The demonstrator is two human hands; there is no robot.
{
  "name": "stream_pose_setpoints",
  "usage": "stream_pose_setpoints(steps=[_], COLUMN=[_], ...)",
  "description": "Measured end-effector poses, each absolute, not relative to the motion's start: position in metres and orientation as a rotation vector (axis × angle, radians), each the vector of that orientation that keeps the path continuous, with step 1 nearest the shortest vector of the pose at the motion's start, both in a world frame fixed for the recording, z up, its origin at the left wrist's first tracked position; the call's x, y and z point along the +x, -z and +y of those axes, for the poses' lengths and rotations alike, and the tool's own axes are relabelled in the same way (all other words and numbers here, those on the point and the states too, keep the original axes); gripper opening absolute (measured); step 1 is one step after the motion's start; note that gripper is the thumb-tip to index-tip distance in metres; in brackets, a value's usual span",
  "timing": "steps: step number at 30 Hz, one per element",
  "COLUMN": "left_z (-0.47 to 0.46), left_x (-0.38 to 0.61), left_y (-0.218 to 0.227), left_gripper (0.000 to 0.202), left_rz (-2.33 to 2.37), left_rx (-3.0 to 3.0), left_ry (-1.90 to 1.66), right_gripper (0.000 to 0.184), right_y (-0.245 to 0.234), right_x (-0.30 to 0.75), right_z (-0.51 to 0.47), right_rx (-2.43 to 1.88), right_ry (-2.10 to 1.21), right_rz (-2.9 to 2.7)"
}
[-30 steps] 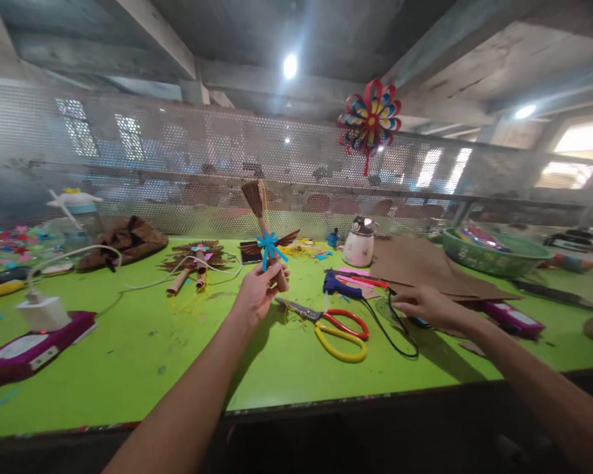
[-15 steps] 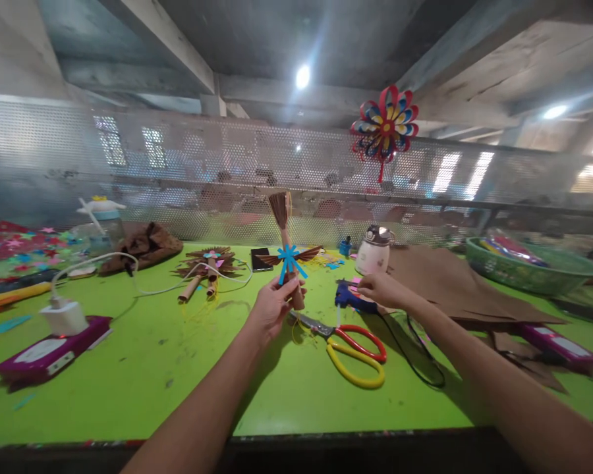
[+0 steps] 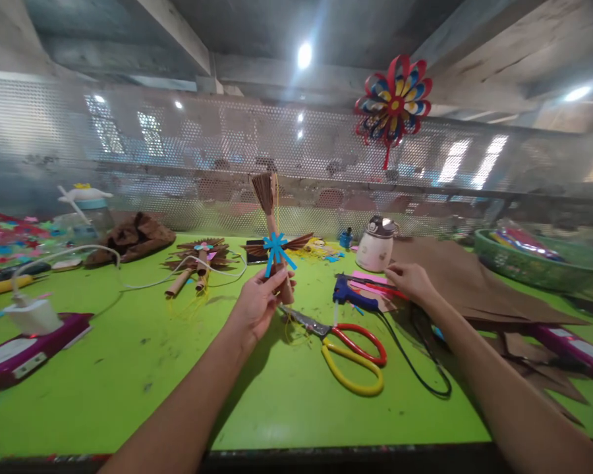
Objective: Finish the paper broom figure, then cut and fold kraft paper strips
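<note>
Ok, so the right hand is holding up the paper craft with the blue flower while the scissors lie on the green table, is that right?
Wrong hand: the head view shows the left hand holding up the paper craft. The scissors do lie on the green table.

A workroom is roofed in bare concrete and lit from above.
The bright green tabletop (image 3: 103,408) is backed by a tall perforated screen (image 3: 192,145), which is crossed by a horizontal rail (image 3: 425,187). Through its holes, bright windows (image 3: 151,133) are glimpsed on the left and right, their outlines blurred. Overhead, the dull grey ceiling (image 3: 366,26) is divided by heavy concrete beams (image 3: 172,39). Glare is thrown by a white lamp (image 3: 304,56) near the middle, and a second lamp (image 3: 577,93) is seen at the far right.
</note>
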State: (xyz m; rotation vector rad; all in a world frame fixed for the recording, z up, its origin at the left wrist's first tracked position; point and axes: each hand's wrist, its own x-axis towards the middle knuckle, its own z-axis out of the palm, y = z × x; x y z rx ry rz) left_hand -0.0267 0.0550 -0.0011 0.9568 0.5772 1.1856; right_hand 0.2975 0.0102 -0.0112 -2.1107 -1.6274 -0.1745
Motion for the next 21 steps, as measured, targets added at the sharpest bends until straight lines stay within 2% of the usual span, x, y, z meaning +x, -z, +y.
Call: stream_pose_setpoints(steps=[5,9,17,19,21], left_z=[0.061,0.059,0.051,0.050,0.049], left_x=[-0.037,-0.038,-0.029,-0.030,-0.031], left_y=[-0.002,0.003,0.009,0.008,0.007], left_gripper=[0.024,0.022,0.026,0.027,0.028], left_rz=[0.585,0.611,0.575,0.570,0.556], left_rx=[0.935,0.912,0.928,0.930,0.926], left_ry=[-1.327,-1.293,-1.268,-1.261,-1.270], right_gripper=[0.031,0.018,0.068,0.072,0.064], right_y=[0.000,0.015,0.046,0.047,0.045], right_x=[0.222,0.179,0.175,0.174,0.175], right_z=[-0.028,-0.059,-0.057,-0.056,-0.057], right_rx=[-1.766,-1.813,-1.861,-1.911,-1.903], right_ry=[-0.189,-0.177,-0.337,-0.364,-0.424], right_rz=[-2.193,-2.405,-2.332,-2.232,-2.129])
